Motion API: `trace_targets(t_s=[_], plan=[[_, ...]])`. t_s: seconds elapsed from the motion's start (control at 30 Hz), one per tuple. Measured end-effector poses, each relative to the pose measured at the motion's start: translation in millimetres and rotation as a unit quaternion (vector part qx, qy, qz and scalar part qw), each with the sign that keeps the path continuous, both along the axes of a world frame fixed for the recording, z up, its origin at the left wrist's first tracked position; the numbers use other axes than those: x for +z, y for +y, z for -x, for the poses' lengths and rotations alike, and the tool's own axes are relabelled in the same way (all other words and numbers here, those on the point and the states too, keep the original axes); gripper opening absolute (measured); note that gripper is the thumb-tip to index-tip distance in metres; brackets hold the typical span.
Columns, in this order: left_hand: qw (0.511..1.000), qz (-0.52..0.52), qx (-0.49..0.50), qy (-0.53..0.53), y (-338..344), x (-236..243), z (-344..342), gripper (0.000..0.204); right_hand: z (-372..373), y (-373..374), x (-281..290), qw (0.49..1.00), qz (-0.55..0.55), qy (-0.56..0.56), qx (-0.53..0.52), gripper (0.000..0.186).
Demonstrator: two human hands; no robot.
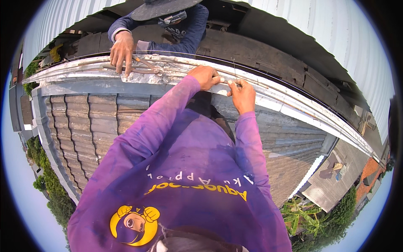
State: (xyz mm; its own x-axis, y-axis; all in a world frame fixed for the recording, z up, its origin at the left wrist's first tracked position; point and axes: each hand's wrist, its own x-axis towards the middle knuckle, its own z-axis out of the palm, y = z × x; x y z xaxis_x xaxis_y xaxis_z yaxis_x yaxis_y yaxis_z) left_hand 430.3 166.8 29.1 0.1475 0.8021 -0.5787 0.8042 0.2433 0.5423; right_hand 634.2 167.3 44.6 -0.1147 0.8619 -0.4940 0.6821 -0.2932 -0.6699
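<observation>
Long thin steel rods (289,97) run along the rough white top of a wall (273,102). My left hand (205,77) is closed over the rods, with its thumb pointing toward my other hand. Just to the right, my right hand (243,95) pinches a thin wire (234,66) whose end sticks up above the rods. The fingertips of both hands are close together but apart. Farther left, a co-worker's hand (121,51) is on a pair of pincers (147,67) with an orange handle, lying over the rods.
The co-worker, in a wide dark hat (163,9), leans in across the wall. A taut string (180,53) runs along it. Roof tiles (79,126) slope on my side; corrugated metal sheets (302,25) and dark boards (268,56) lie beyond. Lower roofs and trees (336,218) show below.
</observation>
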Motion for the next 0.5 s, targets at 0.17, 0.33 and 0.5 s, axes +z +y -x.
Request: trace_targets(t_s=[0.17,0.33,0.5], plan=[[0.999,-0.038,0.0,0.012,-4.7,2.1,-0.8,0.044,3.6,-4.7,-26.6,0.998,0.003,0.055,-0.025,0.034],[0.998,-0.052,0.011,0.027,-8.1,10.9,-6.4,0.042,10.2,-8.8,-24.1,0.992,0.026,0.088,-0.086,0.034],[0.997,-0.077,0.008,0.019,-10.4,14.6,-4.6,0.042,-7.1,-8.1,-11.7,0.994,0.007,0.103,-0.026,0.043]])
